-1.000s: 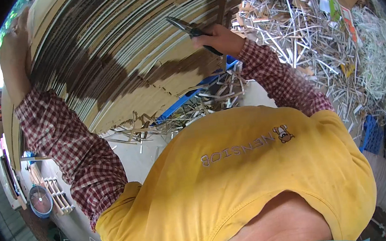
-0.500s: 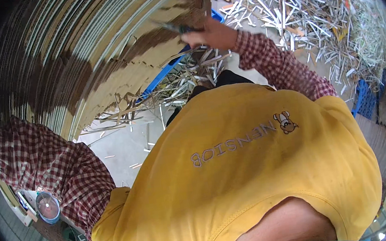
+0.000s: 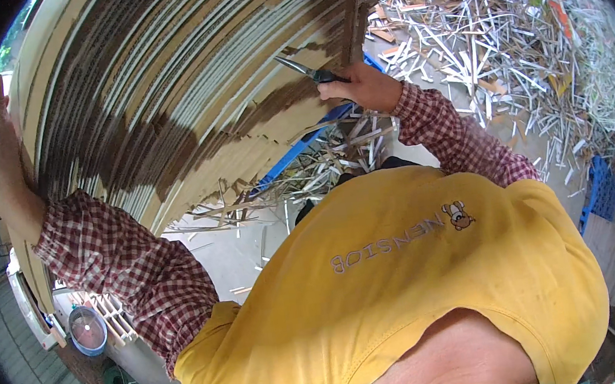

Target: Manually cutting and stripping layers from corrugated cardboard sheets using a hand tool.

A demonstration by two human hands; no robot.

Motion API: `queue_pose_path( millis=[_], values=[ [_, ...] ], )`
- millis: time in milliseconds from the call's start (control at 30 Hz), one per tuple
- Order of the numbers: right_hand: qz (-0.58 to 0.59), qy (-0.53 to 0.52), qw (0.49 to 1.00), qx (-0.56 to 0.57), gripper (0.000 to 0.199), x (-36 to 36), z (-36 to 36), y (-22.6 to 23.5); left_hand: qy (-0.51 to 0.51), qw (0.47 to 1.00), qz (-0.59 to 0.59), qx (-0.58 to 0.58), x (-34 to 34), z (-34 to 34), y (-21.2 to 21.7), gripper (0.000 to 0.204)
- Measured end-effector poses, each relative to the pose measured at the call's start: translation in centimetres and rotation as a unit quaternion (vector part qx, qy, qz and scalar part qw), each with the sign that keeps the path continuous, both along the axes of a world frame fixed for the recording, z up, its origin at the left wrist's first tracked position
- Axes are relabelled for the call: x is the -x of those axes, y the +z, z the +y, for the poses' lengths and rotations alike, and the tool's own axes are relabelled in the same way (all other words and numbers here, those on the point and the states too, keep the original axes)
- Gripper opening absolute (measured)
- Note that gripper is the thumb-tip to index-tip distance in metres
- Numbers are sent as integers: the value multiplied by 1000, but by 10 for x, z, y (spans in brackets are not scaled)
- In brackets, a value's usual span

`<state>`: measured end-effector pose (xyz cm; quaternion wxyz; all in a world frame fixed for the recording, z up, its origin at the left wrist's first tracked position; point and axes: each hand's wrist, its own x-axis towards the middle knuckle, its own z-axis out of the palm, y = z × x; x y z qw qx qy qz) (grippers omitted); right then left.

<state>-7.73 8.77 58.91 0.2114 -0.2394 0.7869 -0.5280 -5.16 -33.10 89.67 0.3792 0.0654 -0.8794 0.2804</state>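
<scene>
A tall stack of brown and white cardboard sheets (image 3: 181,77) stands in front of me, its layered edges facing me. At its left side is my left hand (image 3: 4,154), fingers stretched out and lying against the outer sheet. My right hand (image 3: 371,87) is closed round the dark handle of a pointed metal tool (image 3: 296,66), whose kind I cannot make out for certain; it could be scissors. The tool's tip points left, in front of the sheet edges. Whether it touches them I cannot tell.
A blue pallet edge (image 3: 302,147) shows under the stack. Cardboard strips (image 3: 457,38) lie heaped on the floor at the far right, with more scraps (image 3: 334,155) near my feet. A blue crate (image 3: 603,189) stands on the right, a round fan (image 3: 88,329) at the lower left.
My left hand has come into view, higher up along the stack's left side. My right hand has shifted slightly right and down with the tool. The whole view has shifted.
</scene>
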Motion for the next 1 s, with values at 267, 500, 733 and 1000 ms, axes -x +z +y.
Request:
queue_pose_path(
  millis=[267, 500, 733, 1000],
  values=[
    [48, 39, 998, 9, 46, -3, 2, 0, 26, 982, 22, -184, -3, 38, 7, 50],
    [4, 31, 990, -137, 44, -38, 33, 8, 11, 980, 6, -199, -4, 35, 7, 52],
    [-20, 56, 977, -204, 33, -54, 138, -35, 16, 971, 1, -237, -2, 40, 11, 55],
    [-12, 39, 999, -2, 39, -10, 17, -38, 42, 979, 19, -200, 5, 38, 3, 55]
  ],
)
